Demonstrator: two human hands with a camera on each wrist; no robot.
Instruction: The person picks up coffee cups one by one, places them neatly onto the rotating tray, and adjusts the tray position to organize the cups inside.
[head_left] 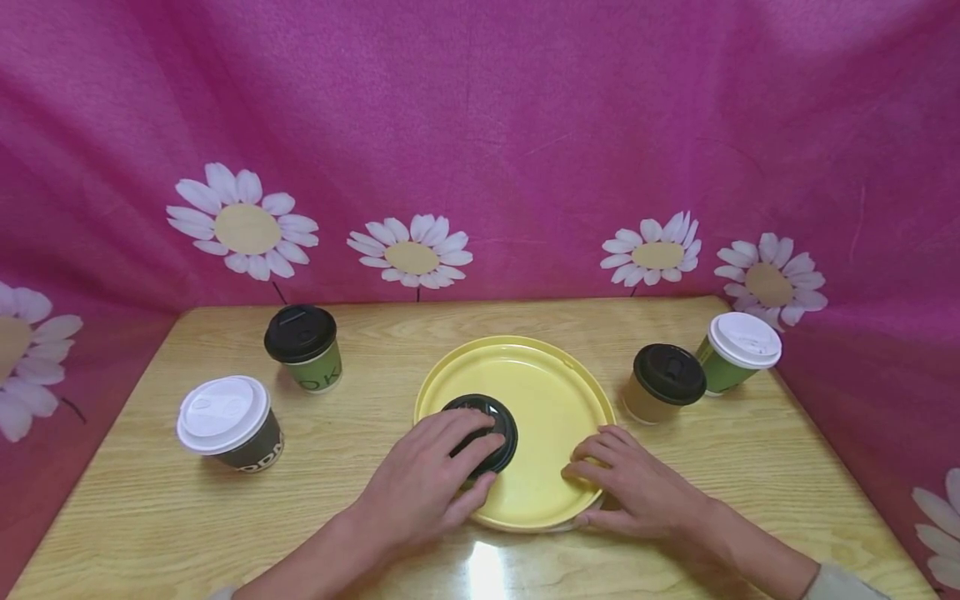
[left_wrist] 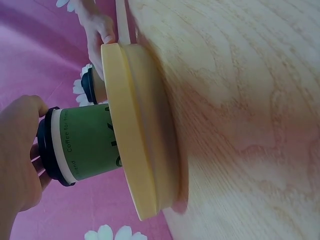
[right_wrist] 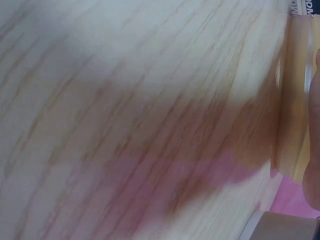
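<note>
A green paper coffee cup (left_wrist: 89, 142) with a black lid (head_left: 504, 425) stands upright on the left part of a round yellow tray (head_left: 551, 400). My left hand (head_left: 423, 471) holds this cup from above, its fingers and thumb spread around the lid. In the left wrist view the tray looks raised on a paler round base (left_wrist: 155, 135). My right hand (head_left: 637, 483) grips the tray's near right edge, fingers over the rim and thumb low at the side. In the right wrist view only part of that hand (right_wrist: 312, 145) shows, against the tray's side.
On the left stand a dark cup with a white lid (head_left: 225, 417) and a green cup with a black lid (head_left: 303, 346). To the right are a brown cup with a black lid (head_left: 663, 383) and a green cup with a white lid (head_left: 738, 350). A pink flowered cloth (head_left: 480, 150) surrounds the wooden table (head_left: 360, 358).
</note>
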